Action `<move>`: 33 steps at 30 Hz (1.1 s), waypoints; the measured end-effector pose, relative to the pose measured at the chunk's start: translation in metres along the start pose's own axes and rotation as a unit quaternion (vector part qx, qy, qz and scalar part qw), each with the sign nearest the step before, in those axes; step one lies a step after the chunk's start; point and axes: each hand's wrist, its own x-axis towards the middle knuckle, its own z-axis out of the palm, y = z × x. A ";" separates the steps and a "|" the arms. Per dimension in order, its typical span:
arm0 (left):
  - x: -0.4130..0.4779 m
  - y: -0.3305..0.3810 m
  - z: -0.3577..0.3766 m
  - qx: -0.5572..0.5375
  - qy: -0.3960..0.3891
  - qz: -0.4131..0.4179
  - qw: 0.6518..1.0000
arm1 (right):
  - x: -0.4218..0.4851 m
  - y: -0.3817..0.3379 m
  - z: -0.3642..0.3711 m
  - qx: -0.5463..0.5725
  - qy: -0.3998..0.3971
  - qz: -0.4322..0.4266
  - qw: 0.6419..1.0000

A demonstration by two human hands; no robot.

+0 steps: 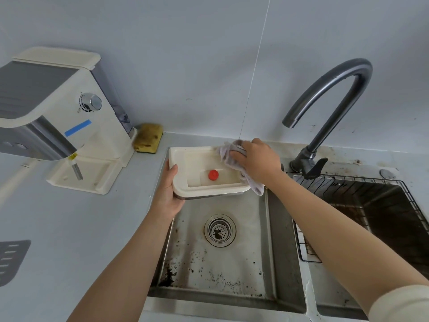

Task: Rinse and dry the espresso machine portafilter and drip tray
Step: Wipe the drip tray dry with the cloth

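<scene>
Gripping the drip tray (197, 162) edge, left hand (167, 194), right hand (257, 160) clutching cloth (228, 156) inside

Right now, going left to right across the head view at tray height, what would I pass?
Espresso machine → yellow sponge → left hand → drip tray → right hand gripping the cloth → faucet.

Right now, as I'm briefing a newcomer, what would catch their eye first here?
The cream drip tray, a red cap inside, is held over the stained sink: the left hand grips its left edge, the right hand holds a grey cloth against its right end. A dark curved faucet arches at right.
</scene>
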 end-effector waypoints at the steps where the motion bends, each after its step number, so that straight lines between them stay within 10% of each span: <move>1: -0.001 0.001 0.000 -0.004 0.002 0.005 1.000 | 0.001 0.001 -0.002 0.002 -0.012 0.007 1.000; 17: 0.004 -0.006 0.013 0.032 0.025 -0.015 0.999 | 0.002 -0.025 0.004 -0.025 -0.055 0.015 0.998; 33: 0.011 -0.016 -0.004 0.096 0.037 -0.034 0.994 | -0.018 -0.041 0.019 0.085 -0.170 -0.158 0.969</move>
